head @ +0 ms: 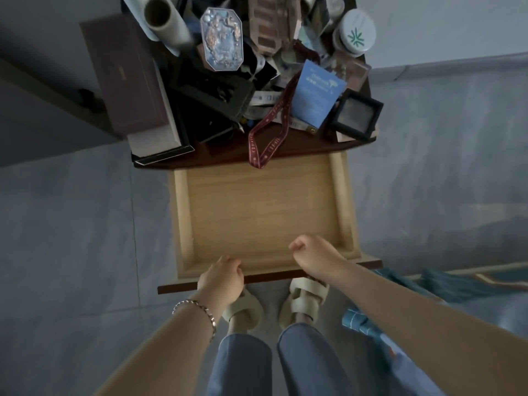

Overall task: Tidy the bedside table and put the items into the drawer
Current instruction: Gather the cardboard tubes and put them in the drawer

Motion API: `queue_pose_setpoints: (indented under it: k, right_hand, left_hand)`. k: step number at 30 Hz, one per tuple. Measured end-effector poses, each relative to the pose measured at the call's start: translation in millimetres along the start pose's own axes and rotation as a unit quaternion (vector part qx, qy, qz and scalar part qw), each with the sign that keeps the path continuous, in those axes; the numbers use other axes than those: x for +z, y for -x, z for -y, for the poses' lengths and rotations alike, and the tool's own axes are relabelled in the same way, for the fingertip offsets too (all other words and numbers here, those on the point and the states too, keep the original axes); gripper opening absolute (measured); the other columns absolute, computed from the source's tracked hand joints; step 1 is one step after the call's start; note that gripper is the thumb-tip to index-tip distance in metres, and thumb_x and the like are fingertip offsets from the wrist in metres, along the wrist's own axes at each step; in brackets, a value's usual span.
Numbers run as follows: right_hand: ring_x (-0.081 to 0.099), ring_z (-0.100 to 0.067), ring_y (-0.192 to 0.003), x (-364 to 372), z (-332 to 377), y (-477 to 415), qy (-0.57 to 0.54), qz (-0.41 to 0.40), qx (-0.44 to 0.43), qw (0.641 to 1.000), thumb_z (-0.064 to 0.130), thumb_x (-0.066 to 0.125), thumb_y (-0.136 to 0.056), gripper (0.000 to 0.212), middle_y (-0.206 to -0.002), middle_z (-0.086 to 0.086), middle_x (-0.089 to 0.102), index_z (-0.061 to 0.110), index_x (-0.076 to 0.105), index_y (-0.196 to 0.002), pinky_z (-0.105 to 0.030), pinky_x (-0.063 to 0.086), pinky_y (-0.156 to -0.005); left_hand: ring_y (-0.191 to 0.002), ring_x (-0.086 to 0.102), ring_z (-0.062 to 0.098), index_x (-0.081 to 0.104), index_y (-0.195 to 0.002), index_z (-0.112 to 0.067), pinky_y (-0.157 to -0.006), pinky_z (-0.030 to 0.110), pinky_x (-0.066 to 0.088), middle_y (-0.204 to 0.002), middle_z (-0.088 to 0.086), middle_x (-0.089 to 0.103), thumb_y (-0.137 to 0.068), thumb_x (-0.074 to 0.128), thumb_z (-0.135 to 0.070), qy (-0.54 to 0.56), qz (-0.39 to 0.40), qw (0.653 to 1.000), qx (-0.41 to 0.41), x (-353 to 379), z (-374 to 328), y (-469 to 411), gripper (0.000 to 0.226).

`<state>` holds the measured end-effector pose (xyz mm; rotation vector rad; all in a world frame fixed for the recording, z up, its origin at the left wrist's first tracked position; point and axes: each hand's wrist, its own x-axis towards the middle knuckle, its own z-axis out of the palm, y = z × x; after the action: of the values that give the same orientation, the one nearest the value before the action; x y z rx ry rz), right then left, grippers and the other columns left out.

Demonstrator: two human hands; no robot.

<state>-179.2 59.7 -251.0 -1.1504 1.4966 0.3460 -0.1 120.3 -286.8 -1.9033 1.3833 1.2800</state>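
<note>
While left hand [221, 277] grips the one drawer [257, 201] | right hand [311, 252] curled | lanyard [268, 138]: 1

Dim room corner, grey underfoot, soft flat light.
Left of the left hand [221, 277], grey floor tiles [71, 238] spread out, crossed by a thin grout line [135, 224]; further ahead sits a dark grey furniture block [43, 110]. Right of the right hand [311, 252], teal patterned fabric [457, 284] borders the floor, with a pale wall [443, 27] beyond.
</note>
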Motion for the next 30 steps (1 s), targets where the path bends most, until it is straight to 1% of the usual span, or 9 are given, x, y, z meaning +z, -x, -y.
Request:
queue_pose_setpoints:
  k: [4, 6, 8, 12, 17, 20, 23, 26, 30]
  right_hand:
    - [0.055, -0.020, -0.106, -19, 16, 7, 0.054, 0.002, -0.018, 0.998, 0.016, 0.042, -0.092, 0.032, -0.120, -0.006, 0.057, 0.013, 0.053, -0.122, -0.032, 0.048, -0.090]
    - [0.056, -0.019, -0.103, -38, 33, 15, 0.068, -0.007, -0.038, 0.997, 0.015, 0.043, -0.092, 0.030, -0.118, -0.005, 0.057, 0.013, 0.053, -0.120, -0.031, 0.049, -0.088]
    - [0.057, -0.019, -0.093, -56, 51, 21, 0.079, -0.030, -0.070, 0.994, 0.014, 0.041, -0.092, 0.027, -0.112, -0.006, 0.059, 0.012, 0.056, -0.115, -0.029, 0.050, -0.079]
    - [0.059, -0.022, -0.087, -109, 113, 31, 0.093, -0.118, -0.143, 0.978, 0.015, 0.039, -0.092, 0.025, -0.102, -0.006, 0.063, 0.015, 0.060, -0.105, -0.029, 0.048, -0.074]
    - [0.058, -0.019, -0.091, -159, 197, 31, 0.078, -0.225, -0.243, 0.940, 0.013, 0.040, -0.095, 0.026, -0.108, -0.002, 0.062, 0.017, 0.060, -0.111, -0.028, 0.046, -0.070]
    - [0.054, -0.016, -0.098, -177, 236, 17, 0.069, -0.269, -0.294, 0.915, 0.013, 0.041, -0.094, 0.025, -0.111, -0.001, 0.057, 0.016, 0.059, -0.111, -0.026, 0.041, -0.074]
    - [0.052, -0.018, -0.103, -180, 273, -14, 0.090, -0.288, -0.319, 0.898, 0.012, 0.045, -0.091, 0.024, -0.112, -0.001, 0.054, 0.014, 0.061, -0.108, -0.031, 0.044, -0.082]
    - [0.043, -0.021, -0.115, -170, 310, -53, 0.201, -0.293, -0.366, 0.860, 0.024, 0.055, -0.087, 0.026, -0.119, -0.002, 0.049, 0.017, 0.058, -0.112, -0.032, 0.038, -0.093]
    - [0.028, -0.028, -0.130, -146, 343, -97, 0.373, -0.228, -0.333, 0.835, 0.044, 0.061, -0.081, 0.059, -0.138, -0.006, 0.031, 0.025, 0.040, -0.132, -0.041, 0.031, -0.102]
  left_hand:
    - [-0.093, 0.063, 0.023, 0.045, -0.132, -0.024, -0.077, 0.031, 0.051, -0.112, 0.004, 0.063, -0.098, 0.031, -0.026, 0.023, -0.014, 1.000, -0.012, -30, -15, 10, 0.037]
    - [-0.076, 0.063, 0.019, 0.048, -0.127, -0.025, -0.061, 0.028, 0.050, -0.106, 0.001, 0.063, -0.097, 0.033, -0.023, 0.074, -0.091, 0.993, 0.017, -60, -30, 23, 0.033]
    - [-0.059, 0.056, 0.011, 0.049, -0.124, -0.025, -0.047, 0.023, 0.039, -0.096, -0.003, 0.061, -0.097, 0.036, -0.022, 0.123, -0.171, 0.976, 0.057, -94, -47, 37, 0.031]
    - [-0.087, 0.057, 0.015, 0.053, -0.121, -0.019, -0.066, 0.027, 0.044, -0.111, -0.001, 0.056, -0.094, 0.043, -0.013, 0.142, -0.353, 0.914, 0.141, -189, -71, 63, 0.030]
    - [-0.104, 0.052, 0.023, 0.053, -0.119, -0.011, -0.084, 0.036, 0.044, -0.120, 0.007, 0.050, -0.087, 0.046, -0.006, 0.113, -0.482, 0.853, 0.164, -288, -67, 49, 0.033]
    - [-0.106, 0.050, 0.027, 0.055, -0.115, -0.009, -0.087, 0.039, 0.040, -0.118, 0.010, 0.052, -0.086, 0.048, -0.006, 0.083, -0.499, 0.848, 0.160, -336, -59, 24, 0.030]
    - [-0.114, 0.045, 0.028, 0.052, -0.119, -0.013, -0.091, 0.039, 0.036, -0.126, 0.007, 0.047, -0.084, 0.051, -0.008, 0.022, -0.466, 0.877, 0.116, -378, -44, -8, 0.036]
    - [-0.126, 0.034, 0.028, 0.051, -0.118, -0.016, -0.096, 0.041, 0.032, -0.140, 0.005, 0.034, -0.081, 0.056, -0.013, -0.028, -0.426, 0.899, 0.097, -417, -20, -44, 0.038]
    - [-0.138, 0.020, 0.028, 0.051, -0.121, -0.019, -0.102, 0.044, 0.028, -0.152, 0.006, 0.013, -0.080, 0.065, -0.025, -0.069, -0.343, 0.929, 0.124, -448, 4, -84, 0.044]
